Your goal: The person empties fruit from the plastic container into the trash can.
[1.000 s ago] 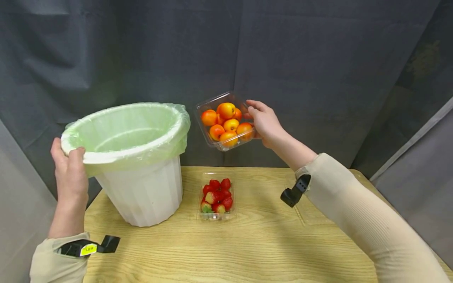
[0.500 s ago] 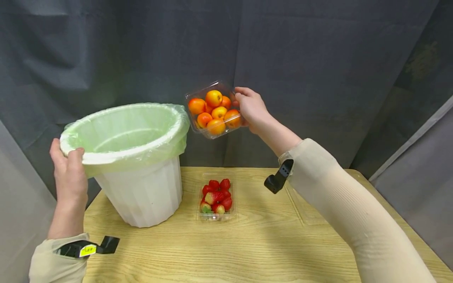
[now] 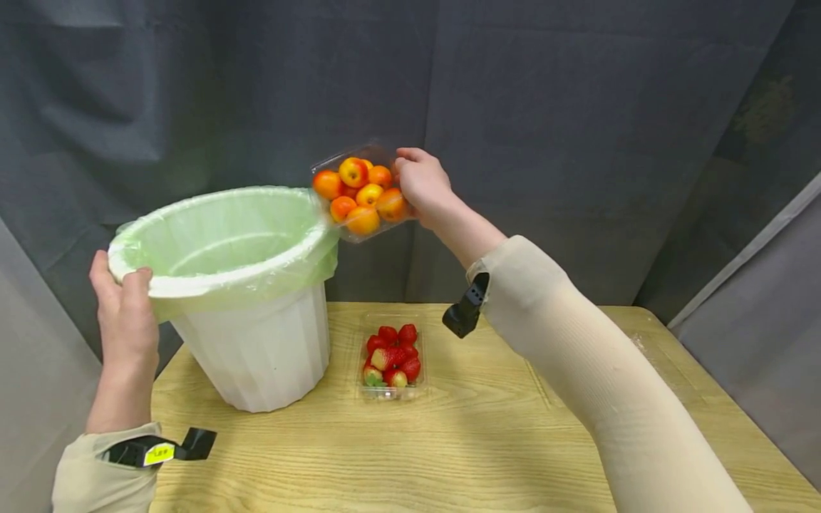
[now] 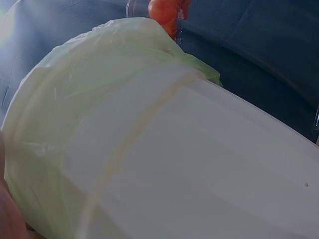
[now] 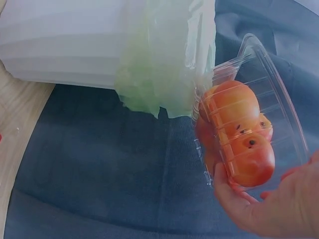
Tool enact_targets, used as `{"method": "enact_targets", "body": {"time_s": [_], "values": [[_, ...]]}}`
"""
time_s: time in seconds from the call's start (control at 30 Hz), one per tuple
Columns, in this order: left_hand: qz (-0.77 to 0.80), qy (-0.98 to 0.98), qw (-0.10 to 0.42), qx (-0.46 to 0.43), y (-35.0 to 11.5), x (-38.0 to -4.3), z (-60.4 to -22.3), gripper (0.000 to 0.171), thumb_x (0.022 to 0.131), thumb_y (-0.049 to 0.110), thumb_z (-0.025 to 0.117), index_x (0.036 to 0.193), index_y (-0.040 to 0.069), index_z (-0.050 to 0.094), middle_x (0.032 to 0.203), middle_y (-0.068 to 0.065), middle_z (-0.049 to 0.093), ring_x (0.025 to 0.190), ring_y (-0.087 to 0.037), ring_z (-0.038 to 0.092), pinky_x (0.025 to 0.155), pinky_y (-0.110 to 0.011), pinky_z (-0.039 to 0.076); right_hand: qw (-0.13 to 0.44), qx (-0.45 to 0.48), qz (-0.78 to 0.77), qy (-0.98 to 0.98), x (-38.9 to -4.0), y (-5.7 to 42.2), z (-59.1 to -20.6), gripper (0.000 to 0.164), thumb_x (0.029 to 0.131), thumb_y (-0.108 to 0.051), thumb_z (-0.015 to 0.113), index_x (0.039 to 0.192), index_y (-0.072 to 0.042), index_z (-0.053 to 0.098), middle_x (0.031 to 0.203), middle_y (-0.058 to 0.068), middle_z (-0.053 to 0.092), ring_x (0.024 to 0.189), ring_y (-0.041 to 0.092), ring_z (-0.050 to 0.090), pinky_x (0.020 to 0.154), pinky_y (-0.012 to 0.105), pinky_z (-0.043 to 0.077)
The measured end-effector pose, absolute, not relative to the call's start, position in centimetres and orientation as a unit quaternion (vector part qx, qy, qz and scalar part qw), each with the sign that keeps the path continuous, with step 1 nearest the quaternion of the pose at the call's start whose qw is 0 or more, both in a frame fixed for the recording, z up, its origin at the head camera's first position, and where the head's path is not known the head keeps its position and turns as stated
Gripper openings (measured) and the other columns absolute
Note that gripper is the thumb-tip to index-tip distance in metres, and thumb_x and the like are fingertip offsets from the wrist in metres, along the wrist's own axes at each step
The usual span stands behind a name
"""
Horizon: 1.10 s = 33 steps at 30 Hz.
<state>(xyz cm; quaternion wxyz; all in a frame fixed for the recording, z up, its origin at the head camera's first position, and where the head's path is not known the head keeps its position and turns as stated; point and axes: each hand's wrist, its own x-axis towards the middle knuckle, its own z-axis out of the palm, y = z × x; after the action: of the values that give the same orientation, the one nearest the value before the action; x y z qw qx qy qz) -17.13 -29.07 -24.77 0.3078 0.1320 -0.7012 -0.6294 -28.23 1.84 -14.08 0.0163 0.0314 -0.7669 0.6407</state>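
My left hand (image 3: pixel 128 320) grips the near-left rim of a white trash bin (image 3: pixel 263 349), lined with a pale green bag (image 3: pixel 301 285). In my right hand (image 3: pixel 425 184) is a clear plastic container (image 3: pixel 359 235) of small orange-yellow fruits (image 3: pixel 368 195), held by its right side. It hangs tilted beside the bin's right rim and overlaps that rim in the head view. The right wrist view shows the thumb and fingers round the container (image 5: pixel 271 74), with fruits (image 5: pixel 251 159) inside it. In the left wrist view only part of the left hand (image 4: pixel 9 214) shows at the edge.
On the wooden table (image 3: pixel 385 449), a clear container of strawberries (image 3: pixel 393 356) stands right of the bin. A clear plastic piece (image 3: pixel 661 356) lies at the table's right, partly behind the right sleeve. Dark curtain (image 3: pixel 545 142) hangs behind.
My right hand has carried the fruit container left and up, from above the strawberries to the bin's right rim. The left hand and the bin have hardly moved.
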Motion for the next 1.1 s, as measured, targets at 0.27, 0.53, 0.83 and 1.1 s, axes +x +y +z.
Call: {"method": "enact_targets", "body": {"time_s": [0.27, 0.53, 0.83, 1.1], "values": [[-0.628, -0.704, 0.307, 0.129, -29.2, -17.2, -24.8, 0.063, 0.091, 0.026, 0.035, 0.146, 0.027, 0.004, 0.152, 0.002, 0.011, 0.13, -0.006, 0.016, 0.108, -0.024, 0.005, 0.054, 0.029, 0.552, -0.831, -28.3, -0.1, -13.2, 0.04, 0.097, -0.03, 0.036, 0.137, -0.027, 0.041, 0.134, -0.005, 0.045, 0.111, 0.013, 0.046, 0.07, 0.028, 0.046], [-0.632, -0.699, 0.305, 0.141, -29.2, -17.2, -24.8, 0.063, 0.091, 0.026, 0.035, 0.146, 0.028, 0.004, 0.152, 0.003, 0.01, 0.131, -0.005, 0.016, 0.108, -0.023, 0.005, 0.069, 0.039, 0.5, -0.862, -28.2, -1.8, -12.2, 0.041, 0.098, -0.031, 0.032, 0.138, -0.026, 0.039, 0.139, -0.009, 0.04, 0.126, 0.01, 0.036, 0.103, 0.026, 0.03], [-0.633, -0.697, 0.304, 0.146, -29.3, -17.1, -24.8, 0.063, 0.091, 0.027, 0.036, 0.145, 0.029, 0.004, 0.152, 0.003, 0.01, 0.131, -0.005, 0.015, 0.108, -0.024, 0.005, 0.085, 0.049, 0.468, -0.878, -27.6, -3.7, -11.5, 0.041, 0.099, -0.033, 0.028, 0.139, -0.03, 0.036, 0.14, -0.014, 0.038, 0.124, 0.008, 0.038, 0.099, 0.025, 0.033], [-0.635, -0.692, 0.31, 0.147, -29.4, -17.1, -24.8, 0.063, 0.09, 0.025, 0.036, 0.145, 0.028, 0.005, 0.152, 0.004, 0.01, 0.13, -0.005, 0.016, 0.107, -0.023, 0.006, 0.122, 0.069, 0.431, -0.892, -26.8, -6.0, -11.2, 0.04, 0.098, -0.034, 0.029, 0.138, -0.032, 0.036, 0.137, -0.015, 0.042, 0.125, 0.008, 0.039, 0.104, 0.026, 0.028]]}}
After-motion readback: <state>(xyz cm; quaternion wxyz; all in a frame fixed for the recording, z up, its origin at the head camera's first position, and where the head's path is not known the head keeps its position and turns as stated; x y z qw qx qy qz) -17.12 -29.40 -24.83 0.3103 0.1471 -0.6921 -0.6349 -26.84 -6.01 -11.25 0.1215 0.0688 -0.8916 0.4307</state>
